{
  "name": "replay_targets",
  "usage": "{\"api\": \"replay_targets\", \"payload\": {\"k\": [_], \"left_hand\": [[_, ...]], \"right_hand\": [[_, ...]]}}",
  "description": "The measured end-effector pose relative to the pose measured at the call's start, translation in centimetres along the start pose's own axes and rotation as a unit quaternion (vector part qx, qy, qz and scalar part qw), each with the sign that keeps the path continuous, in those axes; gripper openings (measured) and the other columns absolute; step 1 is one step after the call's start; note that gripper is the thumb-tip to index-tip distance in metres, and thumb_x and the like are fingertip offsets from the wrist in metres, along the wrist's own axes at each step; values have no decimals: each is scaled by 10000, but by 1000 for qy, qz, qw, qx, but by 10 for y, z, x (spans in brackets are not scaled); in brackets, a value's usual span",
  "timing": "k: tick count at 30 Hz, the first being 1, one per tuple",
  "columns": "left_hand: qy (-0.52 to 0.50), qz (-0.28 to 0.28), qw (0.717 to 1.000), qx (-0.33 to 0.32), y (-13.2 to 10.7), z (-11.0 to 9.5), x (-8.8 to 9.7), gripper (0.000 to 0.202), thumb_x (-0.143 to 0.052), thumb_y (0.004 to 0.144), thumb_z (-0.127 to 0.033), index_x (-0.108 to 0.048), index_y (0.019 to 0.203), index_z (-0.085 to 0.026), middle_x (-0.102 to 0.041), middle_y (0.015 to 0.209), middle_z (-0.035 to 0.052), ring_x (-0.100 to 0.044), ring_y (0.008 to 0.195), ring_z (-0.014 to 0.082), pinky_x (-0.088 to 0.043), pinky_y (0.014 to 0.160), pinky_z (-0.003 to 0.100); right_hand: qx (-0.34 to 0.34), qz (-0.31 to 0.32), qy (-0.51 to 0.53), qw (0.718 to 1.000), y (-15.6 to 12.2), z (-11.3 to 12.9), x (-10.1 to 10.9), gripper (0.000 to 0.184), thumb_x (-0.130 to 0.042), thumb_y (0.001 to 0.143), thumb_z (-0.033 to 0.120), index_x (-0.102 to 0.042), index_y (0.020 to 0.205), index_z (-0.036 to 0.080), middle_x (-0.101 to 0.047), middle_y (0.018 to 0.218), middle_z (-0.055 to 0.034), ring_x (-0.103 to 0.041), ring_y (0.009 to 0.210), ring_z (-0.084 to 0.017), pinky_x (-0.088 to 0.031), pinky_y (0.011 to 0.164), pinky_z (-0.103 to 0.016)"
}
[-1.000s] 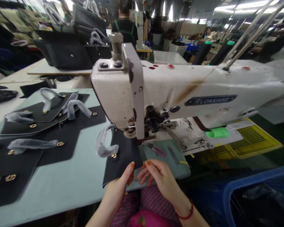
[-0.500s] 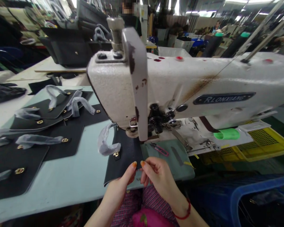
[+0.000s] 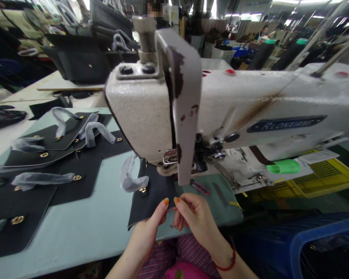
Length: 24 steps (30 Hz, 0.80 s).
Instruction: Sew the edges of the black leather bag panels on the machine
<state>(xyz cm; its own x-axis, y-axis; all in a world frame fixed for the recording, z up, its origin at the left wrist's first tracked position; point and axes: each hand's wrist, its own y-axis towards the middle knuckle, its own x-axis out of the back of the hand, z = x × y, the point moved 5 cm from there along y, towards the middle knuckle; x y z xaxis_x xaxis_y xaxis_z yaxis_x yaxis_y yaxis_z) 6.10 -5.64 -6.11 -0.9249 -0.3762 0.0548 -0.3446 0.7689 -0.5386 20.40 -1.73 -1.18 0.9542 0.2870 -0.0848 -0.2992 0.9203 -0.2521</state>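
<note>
A black leather panel (image 3: 154, 195) lies on the pale green table, its far end under the head of the white sewing machine (image 3: 139, 116). A handle wrapped in clear plastic (image 3: 128, 178) is fixed to its left side by a gold ring. My left hand (image 3: 152, 223) is closed on the panel's near right edge, thumb on top. Just right of it, my right hand (image 3: 193, 211) pinches at the same corner between thumb and curled fingers. The thumb tips are close together. Beneath the panel the left fingers are partly hidden.
Several more black panels (image 3: 66, 182) with wrapped handles overlap on the left. Pink thread snips (image 3: 200, 187) lie right of the panel, behind my right hand. A blue bin (image 3: 293, 240) stands at the lower right, a yellow crate (image 3: 325, 174) beyond it.
The view has shifted slightly, so the machine's front lever appears further right and lower. Both hands keep nearly the same grip, and the panel has hardly moved.
</note>
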Motion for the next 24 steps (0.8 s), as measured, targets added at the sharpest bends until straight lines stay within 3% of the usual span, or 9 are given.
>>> {"api": "replay_targets", "payload": {"k": [3,6,17,24], "left_hand": [[-6,-11,999,48,8,1,3,486,-775,594,-597,-708,622,-117,-703,679,113,-642,695,235,-505,644,317],[-7,1,998,57,19,-2,3,481,-791,567,-593,-707,615,-122,-699,670,111,-635,687,229,-500,637,314],[-22,76,997,-21,41,-30,-6,502,-730,625,-621,-580,525,-152,-513,525,-2,-444,535,122,-392,551,267],[-48,126,988,-69,53,-48,-16,489,-687,711,-542,-408,507,-195,-358,496,-58,-305,496,84,-272,500,244]], "right_hand": [[6,-4,-2,1000,7,-1,-1,440,-540,905,510,-551,639,159,-604,507,-4,-522,412,-80,-402,446,-176],[10,-6,-3,1000,15,-2,-2,425,-532,907,513,-590,690,151,-611,517,-5,-516,405,-81,-398,441,-180],[32,-33,19,999,29,-2,-1,403,-553,901,507,-624,758,136,-618,530,-4,-540,425,-84,-404,445,-172],[-21,-25,6,999,17,-39,1,529,-502,886,626,-618,764,124,-613,523,-16,-513,399,-76,-352,414,-166]]}}
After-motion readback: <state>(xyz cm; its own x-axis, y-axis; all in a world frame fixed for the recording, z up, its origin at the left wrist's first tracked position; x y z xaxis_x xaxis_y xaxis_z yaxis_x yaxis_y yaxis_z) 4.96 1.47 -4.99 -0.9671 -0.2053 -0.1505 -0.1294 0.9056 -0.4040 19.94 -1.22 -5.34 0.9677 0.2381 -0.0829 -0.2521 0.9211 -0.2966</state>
